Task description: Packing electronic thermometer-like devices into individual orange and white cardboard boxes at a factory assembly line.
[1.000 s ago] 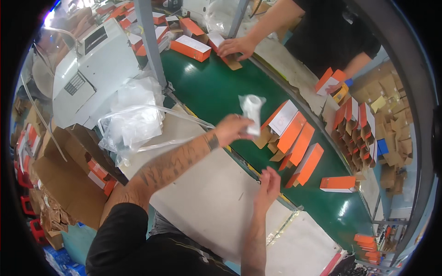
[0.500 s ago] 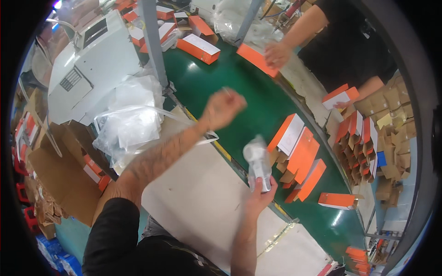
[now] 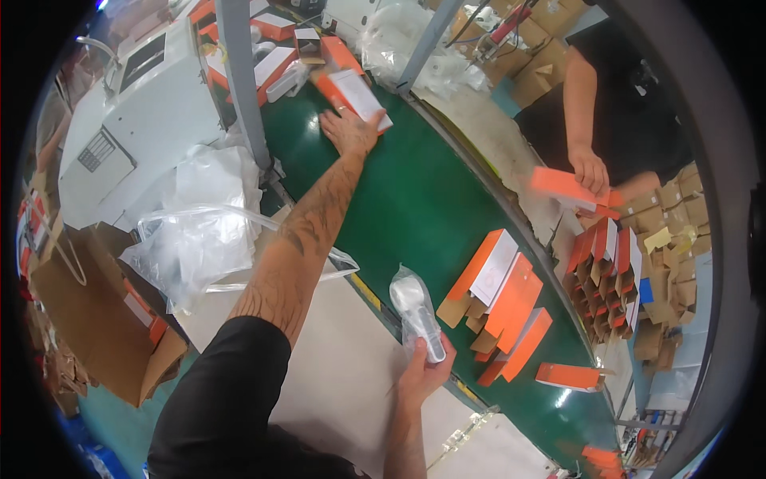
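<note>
My left hand (image 3: 349,130) is stretched far out over the green conveyor belt (image 3: 431,207) and rests on an orange and white carton (image 3: 353,93) lying there. My right hand (image 3: 425,374) is close to my body at the belt's near edge, shut on a white item in a clear plastic bag (image 3: 417,313) that stands upright. A row of flat orange and white cartons (image 3: 499,297) lies on the belt just right of that hand.
A co-worker's hand (image 3: 589,169) holds an orange carton (image 3: 568,188) across the belt. Crumpled clear bags (image 3: 191,231) and a white machine (image 3: 140,136) sit to the left, a metal post (image 3: 242,80) behind. Stacked cartons (image 3: 608,279) fill boxes at right. An open cardboard box (image 3: 88,319) stands lower left.
My left hand let go of the bagged item and reached far up the belt onto a carton. My right hand took the bagged item and holds it near the belt's edge.
</note>
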A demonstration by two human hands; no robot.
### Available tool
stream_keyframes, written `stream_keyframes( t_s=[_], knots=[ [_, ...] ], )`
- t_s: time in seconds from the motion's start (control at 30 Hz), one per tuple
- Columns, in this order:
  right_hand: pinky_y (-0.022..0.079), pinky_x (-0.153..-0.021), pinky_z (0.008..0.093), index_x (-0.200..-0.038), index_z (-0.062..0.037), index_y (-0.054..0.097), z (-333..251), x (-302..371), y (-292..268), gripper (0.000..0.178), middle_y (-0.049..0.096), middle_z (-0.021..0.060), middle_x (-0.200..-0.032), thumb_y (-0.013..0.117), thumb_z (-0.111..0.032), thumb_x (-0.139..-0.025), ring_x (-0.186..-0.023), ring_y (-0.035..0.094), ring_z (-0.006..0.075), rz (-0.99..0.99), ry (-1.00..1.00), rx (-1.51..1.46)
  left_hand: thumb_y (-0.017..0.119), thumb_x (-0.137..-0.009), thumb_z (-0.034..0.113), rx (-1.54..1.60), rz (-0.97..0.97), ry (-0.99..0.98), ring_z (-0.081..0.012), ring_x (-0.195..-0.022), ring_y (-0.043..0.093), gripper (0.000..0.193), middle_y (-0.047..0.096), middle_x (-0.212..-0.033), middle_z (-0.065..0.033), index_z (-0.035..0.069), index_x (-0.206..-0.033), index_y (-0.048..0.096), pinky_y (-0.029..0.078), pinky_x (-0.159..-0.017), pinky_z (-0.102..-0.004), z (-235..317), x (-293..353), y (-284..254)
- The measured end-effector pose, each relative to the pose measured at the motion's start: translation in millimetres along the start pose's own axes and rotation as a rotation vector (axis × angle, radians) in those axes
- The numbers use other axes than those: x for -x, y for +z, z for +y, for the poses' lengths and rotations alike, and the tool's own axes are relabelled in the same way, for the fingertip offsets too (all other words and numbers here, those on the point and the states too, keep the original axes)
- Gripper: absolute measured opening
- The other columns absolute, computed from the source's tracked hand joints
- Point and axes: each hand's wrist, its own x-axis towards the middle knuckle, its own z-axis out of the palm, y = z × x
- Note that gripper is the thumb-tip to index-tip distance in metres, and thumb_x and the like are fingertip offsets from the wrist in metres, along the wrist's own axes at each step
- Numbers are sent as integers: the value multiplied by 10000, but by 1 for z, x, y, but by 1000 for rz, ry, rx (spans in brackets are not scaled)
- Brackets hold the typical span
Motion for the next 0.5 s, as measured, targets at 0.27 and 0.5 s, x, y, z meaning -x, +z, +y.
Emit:
stream_keyframes(
  t_s=[0.27, 0.5],
  knots=[
    [529, -966, 341, -1337, 13, 523, -11, -3, -18, 421, 612, 132, -1236, 715, -130, -990, -1106, 619, 201, 66, 55, -159, 884, -770, 374, 713, -839, 298, -376, -1213, 646, 971, 700, -1243, -196, 1, -1518, 391, 503, -1044, -440, -24, 116, -139],
    [480, -1072, 410, -1511, -15, 378, -185, -5, -110, 675, 516, 124, -1380, 720, -174, -951, -1209, 571, 224, -18, -546, -61, 859, -801, 361, 388, -1273, 695, -369, -1152, 659, 804, 686, -1219, -170, 59, -1438, 472, 521, -1021, -443, -64, 186, -299]
  ],
)
